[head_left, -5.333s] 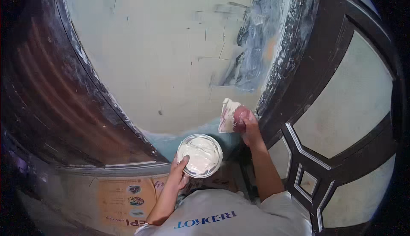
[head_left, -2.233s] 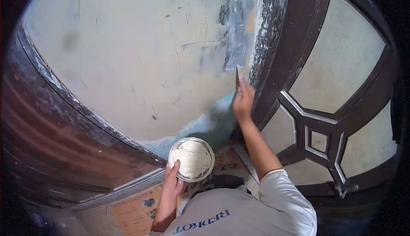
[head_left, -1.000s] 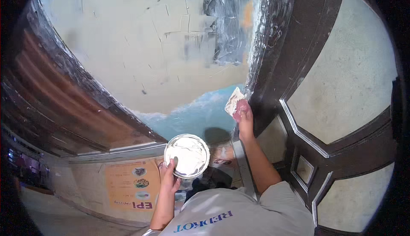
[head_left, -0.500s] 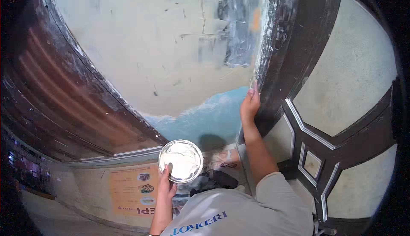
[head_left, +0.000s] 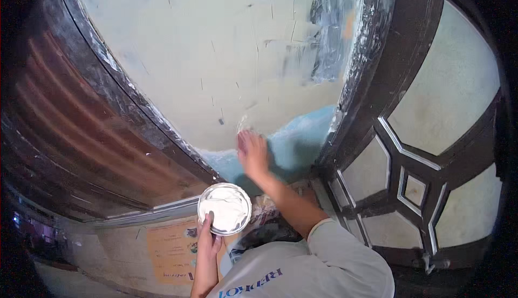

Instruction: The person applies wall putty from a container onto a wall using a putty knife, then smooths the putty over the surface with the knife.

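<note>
My left hand (head_left: 206, 232) grips a round tub of white paste (head_left: 226, 206), thumb over its rim. My right hand (head_left: 253, 155) is closed on a reddish putty scraper (head_left: 245, 139), laid against the cream wall panel (head_left: 178, 44) just above its pale blue lower band (head_left: 299, 133). The scraper's blade is mostly hidden or blurred, with a white smear around it. Higher on the panel's right side is a streaky grey-blue patch (head_left: 326, 49) with a small orange spot. Chipped, white-flecked frames run down both sides of the panel.
A dark door (head_left: 404, 98) with pale panels, pale moulding and a handle (head_left: 429, 263) stands on the right. A brown ridged wooden surface (head_left: 91, 141) curves along the left. Printed orange sheets (head_left: 170, 249) lie on the floor below, beside my grey-shirted body.
My right hand and scraper have moved from the right-hand frame leftward and down onto the middle of the lower panel. My left hand still holds the tub, now slightly lower in view.
</note>
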Demonstrator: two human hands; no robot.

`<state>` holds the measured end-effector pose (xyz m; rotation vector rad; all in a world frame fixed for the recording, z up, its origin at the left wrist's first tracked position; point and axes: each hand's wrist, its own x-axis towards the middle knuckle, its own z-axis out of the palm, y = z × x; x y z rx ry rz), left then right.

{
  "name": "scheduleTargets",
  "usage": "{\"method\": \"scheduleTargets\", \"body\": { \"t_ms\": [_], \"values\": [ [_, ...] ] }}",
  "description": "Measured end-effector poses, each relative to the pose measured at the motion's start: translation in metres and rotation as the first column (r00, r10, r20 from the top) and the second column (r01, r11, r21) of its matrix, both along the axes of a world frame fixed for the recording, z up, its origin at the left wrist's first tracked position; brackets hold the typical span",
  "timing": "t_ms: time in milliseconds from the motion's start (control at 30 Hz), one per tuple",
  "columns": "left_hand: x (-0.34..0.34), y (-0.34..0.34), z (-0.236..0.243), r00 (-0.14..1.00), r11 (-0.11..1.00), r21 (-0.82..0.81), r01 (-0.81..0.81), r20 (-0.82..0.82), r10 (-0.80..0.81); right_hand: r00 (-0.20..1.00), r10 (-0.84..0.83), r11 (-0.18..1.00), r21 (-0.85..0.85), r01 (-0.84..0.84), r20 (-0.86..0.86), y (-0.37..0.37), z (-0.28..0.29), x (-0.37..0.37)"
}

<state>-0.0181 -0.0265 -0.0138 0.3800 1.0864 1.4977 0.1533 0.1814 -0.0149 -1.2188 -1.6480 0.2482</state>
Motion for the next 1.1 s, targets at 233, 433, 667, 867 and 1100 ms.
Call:
{"method": "scheduleTargets", "body": {
  "t_ms": [233,433,667,867,1100],
  "values": [
    [-0.027,0.018,0.01,0.994,0.996,0.012,0.089,0.06,-0.09,0.955,0.228,0.973,0.009,-0.23,-0.19,-0.026,-0.068,0.013],
    [-0.057,0.011,0.009,0.993,0.991,-0.073,0.114,0.017,-0.113,0.743,-0.393,0.873,0.035,0.487,-0.542,0.028,-0.009,0.118],
    [-0.087,0.004,-0.006,0.993,0.993,0.043,0.111,0.022,-0.112,0.806,-0.539,0.777,0.226,0.588,-0.244,0.064,0.009,0.01],
    [-0.109,-0.002,-0.026,0.996,0.996,0.036,0.077,0.049,-0.079,0.994,-0.106,0.981,0.167,0.099,0.033,-0.019,-0.013,-0.095],
    [-0.106,-0.004,-0.019,0.994,0.997,0.004,0.072,0.078,-0.072,0.99,0.133,0.981,0.135,-0.137,0.038,-0.015,-0.034,-0.04]
  ]
}}
